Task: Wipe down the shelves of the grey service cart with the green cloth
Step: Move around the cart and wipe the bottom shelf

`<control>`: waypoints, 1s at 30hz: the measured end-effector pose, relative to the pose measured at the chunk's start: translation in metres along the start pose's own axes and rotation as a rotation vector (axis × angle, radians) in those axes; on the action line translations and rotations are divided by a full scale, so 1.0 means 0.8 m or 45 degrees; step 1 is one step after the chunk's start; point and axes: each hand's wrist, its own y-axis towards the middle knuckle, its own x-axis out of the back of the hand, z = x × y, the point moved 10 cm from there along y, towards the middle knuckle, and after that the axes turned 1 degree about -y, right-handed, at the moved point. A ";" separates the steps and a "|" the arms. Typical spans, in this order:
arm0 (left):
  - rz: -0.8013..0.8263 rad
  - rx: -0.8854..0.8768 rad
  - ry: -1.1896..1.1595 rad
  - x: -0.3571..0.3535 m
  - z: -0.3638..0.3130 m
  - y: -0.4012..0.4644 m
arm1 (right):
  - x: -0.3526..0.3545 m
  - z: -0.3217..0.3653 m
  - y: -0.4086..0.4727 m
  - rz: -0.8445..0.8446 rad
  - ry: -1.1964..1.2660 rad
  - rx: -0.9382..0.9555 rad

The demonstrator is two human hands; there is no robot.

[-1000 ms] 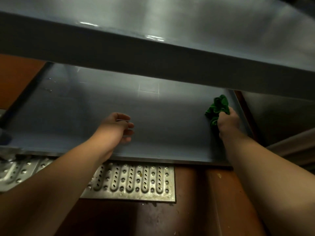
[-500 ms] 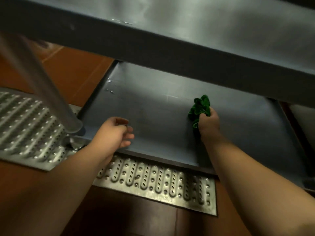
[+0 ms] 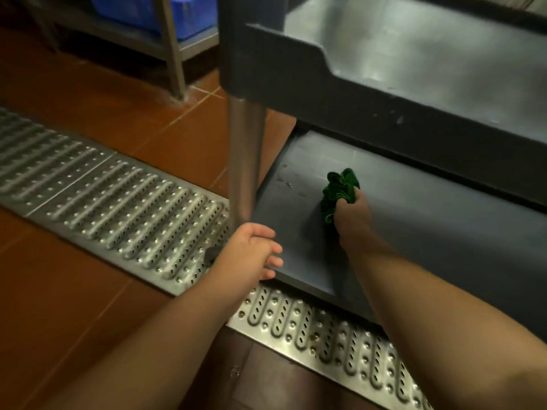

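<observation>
The grey service cart fills the right side, with its bottom shelf (image 3: 438, 232) low near the floor and a middle shelf (image 3: 429, 54) above it. My right hand (image 3: 352, 217) grips the bunched green cloth (image 3: 339, 190) and presses it on the left part of the bottom shelf. My left hand (image 3: 251, 255) hovers at the shelf's front left corner with its fingers loosely curled and nothing in them, just below the cart's metal leg (image 3: 244, 161).
A perforated steel drain grate (image 3: 118, 202) runs across the red tiled floor (image 3: 59, 291) under the cart's front edge. A steel rack leg (image 3: 173, 51) and a blue crate (image 3: 159, 13) stand at the back left.
My right hand has slid the cloth from the shelf's right end to its left part. The view has lifted and swung, now showing the cart's leg and corner. My left hand stays near the front edge.
</observation>
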 end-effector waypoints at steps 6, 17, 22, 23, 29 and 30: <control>0.012 -0.011 -0.029 0.040 0.001 -0.010 | -0.085 0.050 -0.018 0.140 0.008 0.090; -0.055 0.026 0.030 0.049 0.015 -0.015 | -0.137 0.072 -0.049 0.466 -0.135 0.188; -0.031 0.043 0.053 -0.008 0.024 -0.023 | -0.088 0.039 -0.079 0.699 -0.190 0.316; -0.026 0.043 0.058 -0.022 0.023 -0.025 | -0.071 0.031 -0.078 0.679 -0.226 0.329; 0.003 0.011 0.049 -0.113 0.016 -0.036 | 0.094 -0.028 -0.042 0.288 -0.304 0.278; 0.016 0.007 0.050 -0.130 0.017 -0.038 | 0.130 -0.040 -0.037 0.234 -0.323 0.256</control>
